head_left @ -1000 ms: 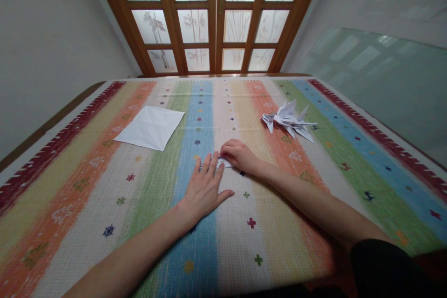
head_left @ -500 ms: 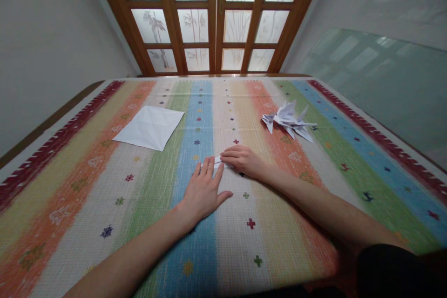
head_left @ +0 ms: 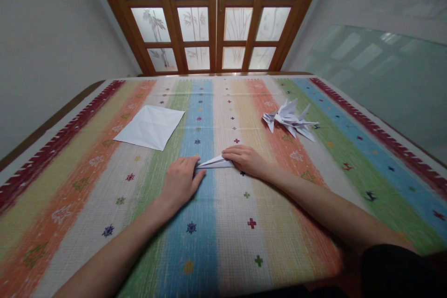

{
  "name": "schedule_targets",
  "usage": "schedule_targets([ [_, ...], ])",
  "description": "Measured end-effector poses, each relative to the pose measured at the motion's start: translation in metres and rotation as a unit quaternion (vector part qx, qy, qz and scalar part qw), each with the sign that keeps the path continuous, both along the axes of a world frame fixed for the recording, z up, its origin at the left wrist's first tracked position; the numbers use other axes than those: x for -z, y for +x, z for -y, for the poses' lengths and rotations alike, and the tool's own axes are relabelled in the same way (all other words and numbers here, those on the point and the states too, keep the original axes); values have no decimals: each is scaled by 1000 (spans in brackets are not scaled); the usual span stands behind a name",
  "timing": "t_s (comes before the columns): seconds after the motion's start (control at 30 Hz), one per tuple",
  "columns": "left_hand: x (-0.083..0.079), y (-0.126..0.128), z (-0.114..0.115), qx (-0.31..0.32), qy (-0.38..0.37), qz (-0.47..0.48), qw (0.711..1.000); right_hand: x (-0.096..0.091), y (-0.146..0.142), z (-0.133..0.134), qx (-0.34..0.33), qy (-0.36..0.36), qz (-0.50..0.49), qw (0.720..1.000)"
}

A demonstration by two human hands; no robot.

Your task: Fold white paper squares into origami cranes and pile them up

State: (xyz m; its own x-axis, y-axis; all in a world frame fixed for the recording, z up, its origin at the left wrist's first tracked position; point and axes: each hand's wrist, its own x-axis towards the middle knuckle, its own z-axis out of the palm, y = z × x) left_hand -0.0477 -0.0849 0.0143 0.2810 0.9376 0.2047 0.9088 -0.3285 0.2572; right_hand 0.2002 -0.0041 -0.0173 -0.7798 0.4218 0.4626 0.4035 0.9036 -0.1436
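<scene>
A narrow folded piece of white paper (head_left: 215,163) lies flat on the striped tablecloth (head_left: 223,223) in the middle of the table. My left hand (head_left: 179,181) rests at its left tip, fingers curled, with the thumb and fingertips touching the point. My right hand (head_left: 246,160) lies over its right end, fingers pressed down flat on the paper and covering that end. A creased square white sheet (head_left: 150,126) lies to the far left of my hands. Finished folded white paper figures (head_left: 289,120) sit to the far right.
The table reaches back to a wooden-framed glass door (head_left: 209,14). A grey wall runs along the left side. A glass panel (head_left: 377,79) stands beyond the table's right edge. My dark sleeve (head_left: 401,272) shows at the lower right corner.
My left hand slid leftward off the folded paper and curled its fingers at the tip, uncovering the long point. My right hand stayed pressed on the right end.
</scene>
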Motion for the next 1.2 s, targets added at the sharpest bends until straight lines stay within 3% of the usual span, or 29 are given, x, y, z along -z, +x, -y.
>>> schedule_targets([
  [0.13,2,-6,-18,18,0,37,999,-3,-3,-2,0,-7,6,1000],
  [0.27,6,-3,-27,44,17,11,999,-3,-5,-4,12,-8,1,1000],
  [0.43,6,-2,-26,86,79,-100,988,-1,-5,-4,14,-12,-13,1000],
  [0.67,-6,-1,-19,190,150,-260,935,2,-2,-1,-5,40,41,998],
  [0.8,-12,6,-11,174,134,-284,933,1,-1,1,-4,48,69,996],
  [0.9,-6,17,-4,156,134,-229,951,-4,-1,3,-3,22,70,997],
  [1.0,7,29,1,219,61,-175,958,-7,1,3,0,-10,58,998],
  [1.2,23,34,-1,196,-35,-125,972,-5,12,7,17,-47,29,998],
])
